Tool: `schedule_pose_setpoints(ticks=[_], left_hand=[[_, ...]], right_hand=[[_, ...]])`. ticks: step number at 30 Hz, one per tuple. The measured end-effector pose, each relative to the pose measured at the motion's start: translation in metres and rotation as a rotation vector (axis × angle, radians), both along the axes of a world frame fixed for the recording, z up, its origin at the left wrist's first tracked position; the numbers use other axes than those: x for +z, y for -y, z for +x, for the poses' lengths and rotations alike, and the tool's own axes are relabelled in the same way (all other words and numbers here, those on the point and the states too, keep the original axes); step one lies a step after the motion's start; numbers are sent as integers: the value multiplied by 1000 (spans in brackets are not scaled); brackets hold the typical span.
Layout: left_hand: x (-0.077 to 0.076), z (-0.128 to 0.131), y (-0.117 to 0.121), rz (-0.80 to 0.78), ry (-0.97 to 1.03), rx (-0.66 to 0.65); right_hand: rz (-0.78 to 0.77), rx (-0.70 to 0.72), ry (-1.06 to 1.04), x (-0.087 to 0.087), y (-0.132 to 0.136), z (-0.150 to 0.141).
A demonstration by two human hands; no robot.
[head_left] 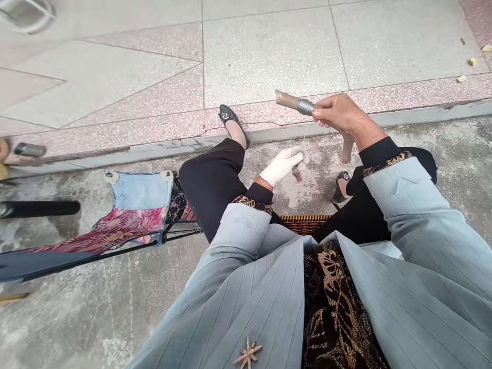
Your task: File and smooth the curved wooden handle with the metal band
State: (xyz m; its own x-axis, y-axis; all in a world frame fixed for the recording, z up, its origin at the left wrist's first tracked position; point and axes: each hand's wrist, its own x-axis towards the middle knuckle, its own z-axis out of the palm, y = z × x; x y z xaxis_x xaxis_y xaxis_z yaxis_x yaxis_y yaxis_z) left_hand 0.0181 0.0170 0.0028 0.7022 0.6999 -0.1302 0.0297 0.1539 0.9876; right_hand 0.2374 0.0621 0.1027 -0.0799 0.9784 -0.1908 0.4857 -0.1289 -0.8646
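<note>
My right hand (336,114) is bare and raised in front of me, closed round a brownish stick (287,100) wound with a band of grey thread (306,107). A thin thread runs down from the spool toward my left hand (283,165). That hand wears a white glove and is held low between my knees, fingers pinched on a small pale tuft (302,165) that I cannot make out clearly. I sit in a grey pinstriped jacket and black trousers, with black flat shoes (229,117) on the ground.
A folding stool with a patchwork cloth seat (134,212) stands at my left. A dark tube (38,208) lies further left. A low concrete kerb (154,148) separates the rough ground from tiled paving (269,51). A woven orange seat edge (305,221) shows beneath me.
</note>
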Motion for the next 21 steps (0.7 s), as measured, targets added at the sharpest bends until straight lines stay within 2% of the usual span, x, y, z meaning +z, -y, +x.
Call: schedule_pose_setpoints(ticks=[2, 6, 9, 12, 17, 21], left_hand=[[4, -2, 0, -40, -10, -30], [18, -8, -1, -21, -4, -65], [26, -13, -3, 16, -17, -14], [28, -18, -4, 99, -49, 68], [29, -18, -5, 287, -132, 107], [31, -20, -7, 383, -218, 164]], right_hand=[[5, -1, 103, -3, -2, 2], [19, 68, 434, -9, -6, 1], [24, 154, 659, -12, -6, -4], [-33, 297, 803, -12, -3, -12], [-139, 619, 884, -15, 6, -22], [-202, 819, 784, -18, 11, -24]])
